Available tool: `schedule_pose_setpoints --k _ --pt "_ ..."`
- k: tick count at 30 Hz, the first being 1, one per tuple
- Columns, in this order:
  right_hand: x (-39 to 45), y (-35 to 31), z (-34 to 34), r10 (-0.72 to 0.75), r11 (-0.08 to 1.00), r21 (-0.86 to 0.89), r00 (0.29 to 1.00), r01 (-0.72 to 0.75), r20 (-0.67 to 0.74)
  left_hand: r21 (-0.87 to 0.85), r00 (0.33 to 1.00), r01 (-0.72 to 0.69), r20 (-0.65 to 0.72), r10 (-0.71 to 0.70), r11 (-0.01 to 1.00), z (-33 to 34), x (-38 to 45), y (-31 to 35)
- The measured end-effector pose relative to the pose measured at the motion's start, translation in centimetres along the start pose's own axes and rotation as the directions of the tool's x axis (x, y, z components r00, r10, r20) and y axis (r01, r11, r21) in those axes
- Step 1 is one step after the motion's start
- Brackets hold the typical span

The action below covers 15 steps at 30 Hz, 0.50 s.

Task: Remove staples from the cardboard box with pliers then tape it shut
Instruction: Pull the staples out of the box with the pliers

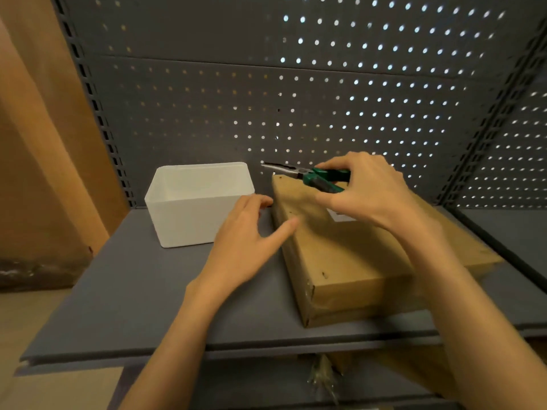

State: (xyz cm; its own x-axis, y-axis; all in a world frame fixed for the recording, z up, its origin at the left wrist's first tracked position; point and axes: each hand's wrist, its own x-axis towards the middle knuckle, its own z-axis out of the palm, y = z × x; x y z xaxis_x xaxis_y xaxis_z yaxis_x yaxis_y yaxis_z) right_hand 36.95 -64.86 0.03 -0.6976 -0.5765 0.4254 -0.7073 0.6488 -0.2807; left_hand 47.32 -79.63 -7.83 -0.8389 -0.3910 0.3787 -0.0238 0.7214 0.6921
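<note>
A flat brown cardboard box (pixel 349 255) lies on the grey shelf (pixel 142 291), its long side running from near right to far left. A staple (pixel 324 274) shows on its top near the front corner. My right hand (pixel 364 190) hovers over the box's far end and grips green-handled needle-nose pliers (pixel 307 174), jaws pointing left above the far corner. My left hand (pixel 248 235) rests with fingers spread against the box's left edge, thumb on the top face, holding nothing.
A white plastic bin (pixel 195 202) stands on the shelf left of the box, close to my left hand. A grey pegboard wall (pixel 296 99) closes the back. Another brown surface (pixel 44 143) stands at the far left. A lower shelf holds crumpled clear wrap (pixel 322 377).
</note>
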Motion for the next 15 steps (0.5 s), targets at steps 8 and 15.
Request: schedule_pose_setpoints --k 8,15 --pt "-3.0 4.1 -0.9 0.013 0.997 -0.079 0.994 -0.005 0.107 -0.341 0.997 0.064 0.058 -0.047 0.938 2.9 0.2 -0.6" --pt "-4.0 4.3 -1.0 -0.052 0.989 -0.13 0.984 0.074 0.168 -0.386 0.999 0.044 0.045 -0.029 0.921 3.9 -0.3 -1.1"
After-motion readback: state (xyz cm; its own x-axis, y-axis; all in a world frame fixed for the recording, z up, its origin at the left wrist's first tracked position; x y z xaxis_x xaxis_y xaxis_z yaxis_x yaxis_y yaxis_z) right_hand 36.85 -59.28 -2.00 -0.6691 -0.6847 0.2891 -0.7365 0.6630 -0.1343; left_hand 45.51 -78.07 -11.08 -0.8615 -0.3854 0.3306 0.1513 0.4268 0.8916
